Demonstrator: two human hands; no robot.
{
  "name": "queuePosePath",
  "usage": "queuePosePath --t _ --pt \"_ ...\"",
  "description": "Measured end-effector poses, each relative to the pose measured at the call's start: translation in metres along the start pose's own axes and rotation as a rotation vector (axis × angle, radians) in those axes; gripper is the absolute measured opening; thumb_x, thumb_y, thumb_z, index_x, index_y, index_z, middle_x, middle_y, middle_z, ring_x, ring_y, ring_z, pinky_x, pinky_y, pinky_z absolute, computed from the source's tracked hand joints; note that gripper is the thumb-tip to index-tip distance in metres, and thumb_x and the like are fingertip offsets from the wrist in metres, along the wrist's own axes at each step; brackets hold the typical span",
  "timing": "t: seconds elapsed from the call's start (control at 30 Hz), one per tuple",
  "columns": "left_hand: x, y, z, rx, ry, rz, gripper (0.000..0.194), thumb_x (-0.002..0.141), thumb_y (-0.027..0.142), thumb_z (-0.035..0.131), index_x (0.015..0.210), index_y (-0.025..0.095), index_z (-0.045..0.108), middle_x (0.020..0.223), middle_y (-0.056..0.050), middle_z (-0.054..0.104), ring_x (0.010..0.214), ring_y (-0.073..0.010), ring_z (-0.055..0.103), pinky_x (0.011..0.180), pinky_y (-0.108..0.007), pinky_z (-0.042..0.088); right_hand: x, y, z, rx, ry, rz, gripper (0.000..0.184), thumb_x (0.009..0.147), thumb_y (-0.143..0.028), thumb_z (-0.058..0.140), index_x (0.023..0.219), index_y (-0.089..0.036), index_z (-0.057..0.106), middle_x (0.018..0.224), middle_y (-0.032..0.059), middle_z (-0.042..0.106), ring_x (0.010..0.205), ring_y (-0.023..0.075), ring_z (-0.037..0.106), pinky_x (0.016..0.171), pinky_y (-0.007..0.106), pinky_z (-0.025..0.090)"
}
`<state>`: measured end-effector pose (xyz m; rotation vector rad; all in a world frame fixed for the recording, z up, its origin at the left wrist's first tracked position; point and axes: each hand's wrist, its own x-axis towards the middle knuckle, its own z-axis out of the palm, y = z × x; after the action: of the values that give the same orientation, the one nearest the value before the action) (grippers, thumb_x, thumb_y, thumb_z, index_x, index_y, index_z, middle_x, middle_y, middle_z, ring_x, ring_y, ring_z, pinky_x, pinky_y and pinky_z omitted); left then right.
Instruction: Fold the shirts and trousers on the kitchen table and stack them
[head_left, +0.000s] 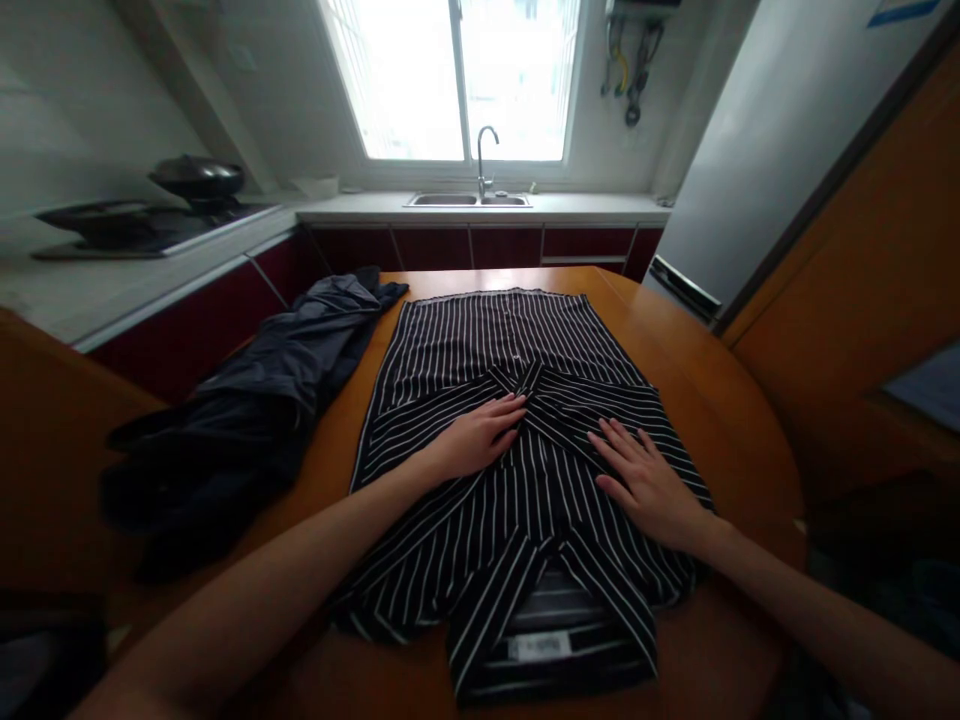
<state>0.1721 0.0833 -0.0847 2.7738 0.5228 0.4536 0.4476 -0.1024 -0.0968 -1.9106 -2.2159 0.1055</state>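
Observation:
A black shirt with white stripes [495, 340] lies spread face down on the round wooden table [720, 400], its sleeves folded in and crossed over the back, collar toward me. My left hand [480, 435] lies flat on the left sleeve near the crossing, fingers stretched out together. My right hand [645, 485] rests flat on the right sleeve, fingers extended and slightly apart. Neither hand holds anything.
A dark crumpled garment [277, 390] lies on the table's left side. Behind are a counter with a sink and faucet [484, 170], a wok on the stove [199, 180] at left, and a refrigerator [765, 150] at right.

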Motion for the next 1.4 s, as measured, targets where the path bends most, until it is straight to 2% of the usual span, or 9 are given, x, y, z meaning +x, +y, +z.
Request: queuePosePath --t 0.3,0.43,0.63,0.77,0.83,1.0,1.1,1.27,1.4 --pt "0.001 0.002 -0.001 -0.041 -0.035 -0.028 0.045 0.104 0.03 0.044 0.147 0.022 0.051 0.161 -0.004 0.038 0.151 -0.0196 0.028 0.125 -0.039 0.025 -0.003 -0.002 -0.005 0.07 0.064 0.0 0.058 0.105 -0.048 0.036 0.158 -0.025 0.032 0.166 0.008 0.025 0.154 0.0248 0.017 0.123 0.059 0.017" --pt "-0.002 0.008 -0.032 -0.142 -0.149 -0.028 0.051 0.103 0.033 0.05 0.153 0.028 0.042 0.167 -0.002 0.022 0.155 -0.0234 0.015 0.126 -0.046 0.02 -0.014 -0.008 -0.023 0.19 0.057 -0.176 0.055 0.104 -0.041 0.042 0.157 -0.026 0.034 0.163 0.0072 0.032 0.154 0.025 0.018 0.124 0.059 0.013" --pt "-0.037 0.067 -0.094 -0.366 -0.431 0.023 0.065 0.097 0.031 0.063 0.155 0.039 0.035 0.165 0.002 0.027 0.153 -0.0247 0.02 0.124 -0.048 0.025 -0.053 -0.024 -0.047 0.408 -0.221 -0.49 0.084 0.09 -0.052 0.068 0.16 -0.028 0.027 0.161 0.0102 0.036 0.151 0.0304 0.026 0.124 0.058 0.015" --pt "-0.08 0.109 -0.093 -0.402 -0.715 0.06 0.101 0.078 0.027 0.08 0.16 0.036 0.022 0.166 -0.002 0.023 0.153 -0.0299 0.017 0.124 -0.051 0.023 -0.075 -0.031 -0.046 0.452 -0.336 -0.502 0.1 0.08 -0.055 0.077 0.161 -0.028 0.023 0.162 0.0112 0.032 0.151 0.032 0.025 0.124 0.059 0.014" --pt "-0.101 0.123 -0.084 -0.348 -0.762 0.06 0.111 0.074 0.022 0.08 0.162 0.032 0.014 0.167 -0.005 0.015 0.153 -0.032 0.014 0.125 -0.053 0.018 -0.081 -0.033 -0.042 0.456 -0.344 -0.495 0.097 0.082 -0.048 0.077 0.16 -0.029 0.024 0.162 0.0101 0.034 0.15 0.0309 0.027 0.124 0.059 0.016" --pt "-0.138 0.143 -0.062 -0.202 -0.573 -0.019 0.099 0.085 0.022 0.07 0.163 0.03 0.01 0.168 -0.006 0.012 0.154 -0.0308 0.015 0.126 -0.053 0.017 -0.083 -0.033 -0.036 0.427 -0.253 -0.485 0.075 0.088 -0.019 0.065 0.157 -0.03 0.036 0.157 0.0067 0.043 0.148 0.0252 0.035 0.124 0.053 0.024" --pt "-0.149 0.15 -0.053 -0.122 -0.474 -0.053 0.084 0.094 0.021 0.061 0.163 0.031 0.013 0.167 -0.003 0.016 0.154 -0.0284 0.015 0.126 -0.052 0.018 -0.081 -0.035 -0.036 0.43 -0.206 -0.504 0.06 0.092 -0.018 0.06 0.15 -0.028 0.048 0.151 0.0071 0.052 0.144 0.0242 0.042 0.122 0.051 0.03" --pt "-0.153 0.155 -0.049 -0.168 -0.333 -0.119 0.059 0.099 0.019 0.054 0.154 0.03 0.04 0.158 -0.003 0.043 0.147 -0.0251 0.037 0.121 -0.045 0.035 -0.077 -0.038 -0.046 0.479 -0.182 -0.471 0.042 0.097 -0.023 0.057 0.138 -0.028 0.062 0.141 0.0082 0.062 0.137 0.025 0.052 0.118 0.049 0.039" --pt "-0.144 0.154 -0.053 -0.351 -0.212 -0.248 0.037 0.1 0.022 0.052 0.136 0.027 0.061 0.133 -0.005 0.066 0.123 -0.0206 0.06 0.107 -0.035 0.048 -0.072 -0.036 -0.051 0.543 -0.167 -0.402 0.031 0.098 -0.025 0.055 0.127 -0.025 0.068 0.128 0.0095 0.07 0.122 0.0238 0.063 0.106 0.041 0.051"
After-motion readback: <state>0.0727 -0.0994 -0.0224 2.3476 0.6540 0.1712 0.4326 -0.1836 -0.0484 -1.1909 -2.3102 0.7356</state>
